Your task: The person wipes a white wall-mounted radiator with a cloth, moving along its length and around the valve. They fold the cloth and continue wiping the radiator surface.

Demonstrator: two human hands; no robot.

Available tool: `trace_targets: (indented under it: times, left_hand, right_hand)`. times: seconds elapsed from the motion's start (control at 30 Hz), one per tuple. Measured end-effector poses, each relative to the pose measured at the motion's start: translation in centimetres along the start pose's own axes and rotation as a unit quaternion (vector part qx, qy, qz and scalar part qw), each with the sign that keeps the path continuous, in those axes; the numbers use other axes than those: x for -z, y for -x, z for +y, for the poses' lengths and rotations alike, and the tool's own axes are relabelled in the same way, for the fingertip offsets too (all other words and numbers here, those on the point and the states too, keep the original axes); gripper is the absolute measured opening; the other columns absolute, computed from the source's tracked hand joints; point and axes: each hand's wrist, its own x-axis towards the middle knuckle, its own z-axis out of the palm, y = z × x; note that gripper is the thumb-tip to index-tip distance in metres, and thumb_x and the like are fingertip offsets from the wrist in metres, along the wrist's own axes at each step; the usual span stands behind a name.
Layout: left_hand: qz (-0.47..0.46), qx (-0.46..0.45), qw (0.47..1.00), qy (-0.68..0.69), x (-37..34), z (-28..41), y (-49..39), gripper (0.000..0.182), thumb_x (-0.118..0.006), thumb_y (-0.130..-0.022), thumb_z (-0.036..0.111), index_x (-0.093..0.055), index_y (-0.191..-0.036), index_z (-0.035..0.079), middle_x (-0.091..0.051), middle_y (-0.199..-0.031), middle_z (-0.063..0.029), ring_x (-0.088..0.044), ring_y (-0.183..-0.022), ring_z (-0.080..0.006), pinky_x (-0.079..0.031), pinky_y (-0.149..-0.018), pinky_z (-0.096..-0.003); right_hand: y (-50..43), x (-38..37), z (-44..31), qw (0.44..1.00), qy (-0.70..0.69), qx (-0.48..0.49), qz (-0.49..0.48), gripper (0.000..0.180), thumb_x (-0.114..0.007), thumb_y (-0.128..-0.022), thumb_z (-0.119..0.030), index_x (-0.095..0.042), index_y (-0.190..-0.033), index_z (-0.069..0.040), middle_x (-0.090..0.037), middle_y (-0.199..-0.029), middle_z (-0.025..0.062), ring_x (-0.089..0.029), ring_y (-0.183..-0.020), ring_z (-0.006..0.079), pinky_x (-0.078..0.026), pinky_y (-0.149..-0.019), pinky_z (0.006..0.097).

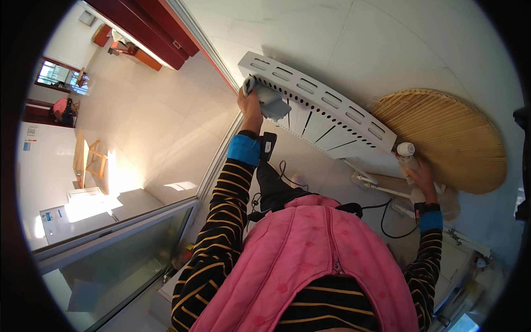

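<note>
A white panel radiator [332, 145] with a slotted, perforated top grille [315, 93] stands along the wall in front of me. My left hand [250, 106] grips a grey-blue cloth [274, 103], bunched over the radiator's left end and hanging down its near face. At the opposite end, my right hand [421, 176] is closed around the radiator valve [408, 162], just below its white knob [405, 149]. Part of the valve is hidden by my fingers. White pipes [383, 190] run low beneath that end.
A round woven mat [448, 141] leans on the wall behind the valve. To the left, a door track [220, 159] and a glazed sliding door [120, 253] border a sunlit room with a wooden stool [97, 159]. A black cable [383, 222] loops at my right side.
</note>
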Motion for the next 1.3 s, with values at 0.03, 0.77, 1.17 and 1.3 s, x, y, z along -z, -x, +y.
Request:
trace_targets:
  times: [0.03, 0.77, 1.17, 1.3]
  left_hand:
    - [-0.003, 0.0, 1.0, -0.001, -0.3, 0.0, 1.2, 0.032, -0.058, -0.092, 0.006, -0.063, -0.123, 0.005, -0.065, -0.111, -0.0098, -0.06, -0.1, -0.0199, -0.049, -0.086, -0.0343]
    - [-0.362, 0.354, 0.862, 0.014, -8.2, -7.4, 18.4, 0.03, -0.055, -0.09, 0.003, -0.055, -0.12, -0.003, -0.064, -0.112, -0.0156, -0.065, -0.1, -0.0278, -0.056, -0.088, -0.0404]
    - [-0.446, 0.539, 0.709, 0.096, -12.4, -7.6, 23.4, 0.033, -0.059, -0.093, 0.004, -0.053, -0.123, -0.009, -0.062, -0.121, -0.0192, -0.063, -0.11, -0.0296, -0.051, -0.101, -0.039]
    - [-0.516, 0.499, 0.688, 0.108, -11.2, -2.6, 22.0, 0.035, -0.059, -0.093, 0.004, -0.053, -0.126, -0.008, -0.063, -0.121, -0.0166, -0.064, -0.11, -0.0268, -0.051, -0.099, -0.037]
  right_hand:
    - [0.0, -0.1, 0.0, 1.0, -0.02, -0.007, -0.007, 0.054, -0.074, -0.079, -0.021, -0.06, -0.126, 0.002, -0.064, -0.121, 0.0226, -0.061, -0.114, 0.0338, -0.045, -0.1, 0.0412]
    - [-0.1, 0.1, -2.5, 0.998, 0.025, -0.06, -0.018, 0.059, -0.073, -0.076, -0.021, -0.058, -0.13, -0.001, -0.065, -0.121, 0.0197, -0.063, -0.112, 0.032, -0.048, -0.097, 0.0408]
    - [-0.2, 0.1, -3.1, 0.998, 0.032, -0.061, -0.001, 0.056, -0.075, -0.075, -0.019, -0.061, -0.127, -0.003, -0.067, -0.117, 0.0176, -0.064, -0.109, 0.0319, -0.049, -0.095, 0.04]
    - [0.1, 0.2, -3.5, 0.996, 0.076, -0.032, 0.038, 0.054, -0.074, -0.073, -0.028, -0.065, -0.121, -0.004, -0.069, -0.108, 0.0191, -0.067, -0.099, 0.0338, -0.052, -0.087, 0.0388]
